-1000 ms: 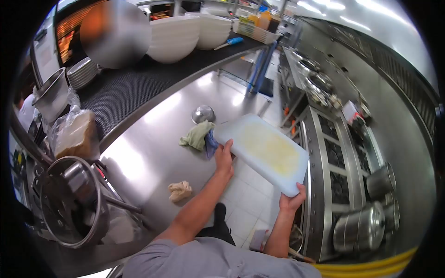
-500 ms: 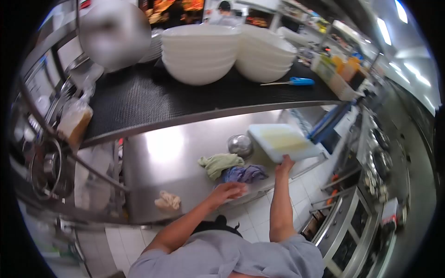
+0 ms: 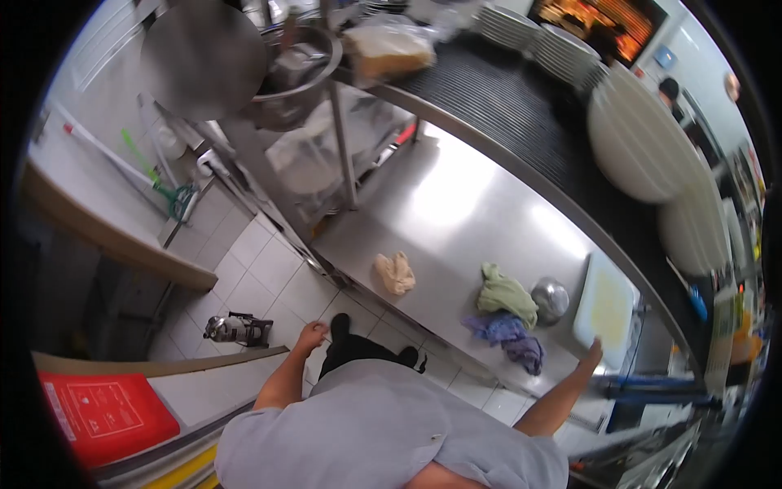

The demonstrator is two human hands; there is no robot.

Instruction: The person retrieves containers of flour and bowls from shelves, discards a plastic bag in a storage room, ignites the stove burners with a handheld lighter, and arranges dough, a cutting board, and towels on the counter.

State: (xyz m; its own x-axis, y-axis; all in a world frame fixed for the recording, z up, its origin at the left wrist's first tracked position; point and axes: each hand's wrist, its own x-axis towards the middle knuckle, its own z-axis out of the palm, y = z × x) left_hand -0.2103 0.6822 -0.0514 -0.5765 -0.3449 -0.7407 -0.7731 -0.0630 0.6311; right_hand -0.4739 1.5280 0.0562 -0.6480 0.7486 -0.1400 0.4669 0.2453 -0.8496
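My right hand (image 3: 593, 352) grips the near edge of a white cutting board (image 3: 604, 314), its surface stained yellowish in the middle. The board lies at the right of the steel table (image 3: 456, 244), partly under the shelf. Left of it stand a small metal bowl (image 3: 550, 299), a green cloth (image 3: 507, 295) and a purple cloth (image 3: 511, 338), the two cloths touching. A crumpled beige cloth (image 3: 395, 273) lies farther left. My left hand (image 3: 311, 336) hangs over the floor beside my body, fingers loosely bent, holding nothing visible.
Above the table runs a black-matted shelf (image 3: 505, 102) with stacked white bowls (image 3: 639, 134), plates (image 3: 566, 55) and bagged bread (image 3: 389, 53). A metal canister (image 3: 236, 328) stands on the tiled floor. At lower left is a red box or lid (image 3: 106, 416). A person works in the far background.
My view has swung left, bringing the floor and red item into sight. The cutting board, tilted up before, now rests lower on the table. My left hand has moved away from the cloths.
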